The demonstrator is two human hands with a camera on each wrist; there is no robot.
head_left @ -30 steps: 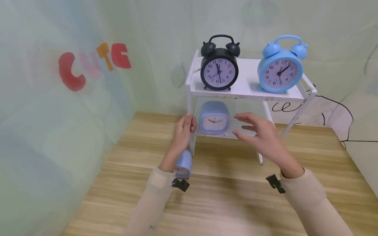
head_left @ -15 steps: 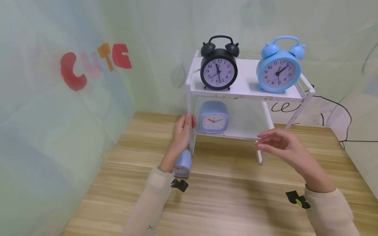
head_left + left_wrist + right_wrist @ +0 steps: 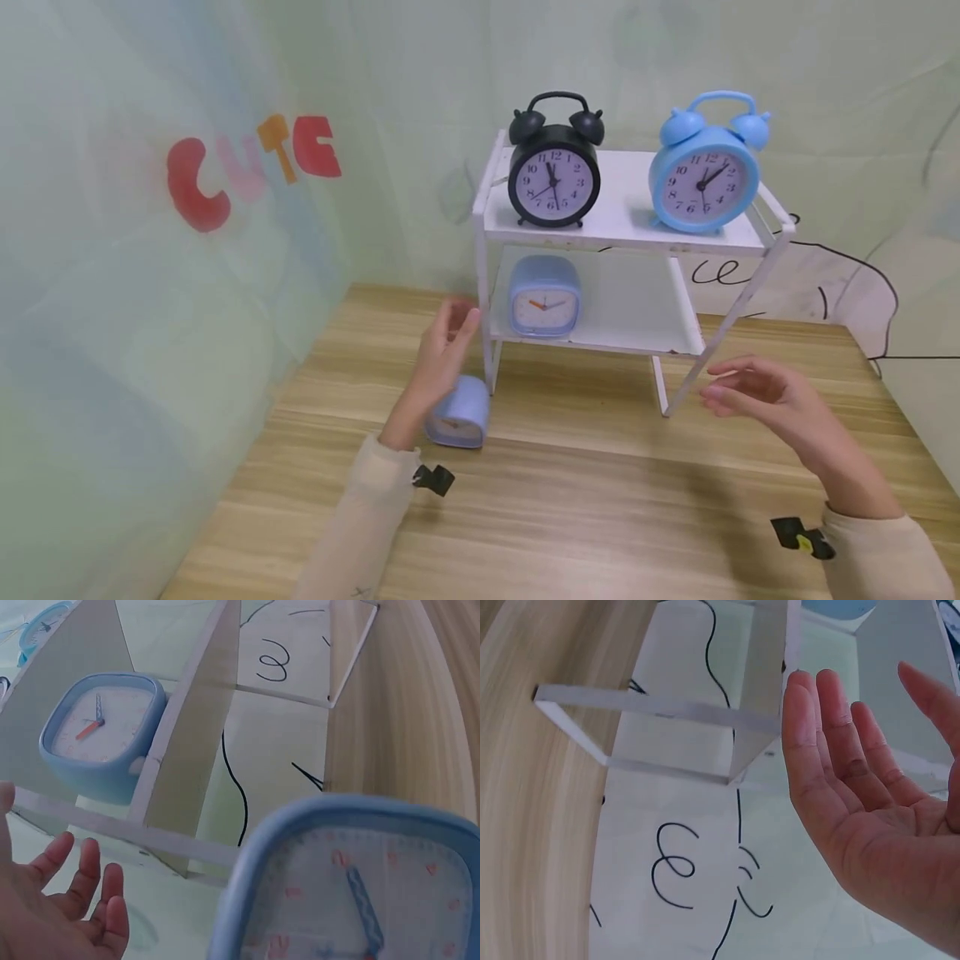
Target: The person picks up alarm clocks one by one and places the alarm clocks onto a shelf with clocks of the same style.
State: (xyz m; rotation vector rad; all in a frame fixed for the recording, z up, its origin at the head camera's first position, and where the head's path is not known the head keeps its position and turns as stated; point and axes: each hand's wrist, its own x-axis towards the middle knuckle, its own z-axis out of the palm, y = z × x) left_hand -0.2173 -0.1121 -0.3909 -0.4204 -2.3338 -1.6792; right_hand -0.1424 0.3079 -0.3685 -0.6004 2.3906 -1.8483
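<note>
My left hand (image 3: 438, 358) is beside the left leg of the white two-tier shelf (image 3: 630, 340), its fingers relaxed with nothing in them. Just below that hand, a small blue-lilac desk clock (image 3: 461, 414) stands on the wooden table; it looms large in the left wrist view. Right of the shelf's right leg hovers my right hand (image 3: 772, 400), fingers loosely bent and holding nothing. A matching blue-lilac clock (image 3: 545, 296) sits at the left of the lower tier. On the upper tier are a black twin-bell alarm clock (image 3: 555, 175) and a light blue twin-bell alarm clock (image 3: 705, 175).
The wooden table (image 3: 570, 517) extends in front of the shelf. A pale fabric backdrop (image 3: 405, 100) hangs behind and to the left, with coloured letters (image 3: 197, 187) on its left side and black line drawings at the right.
My left hand has let go of the shelf's left leg and shifted slightly left. The right hand has moved right and down, from beside the lower clock to outside the shelf.
</note>
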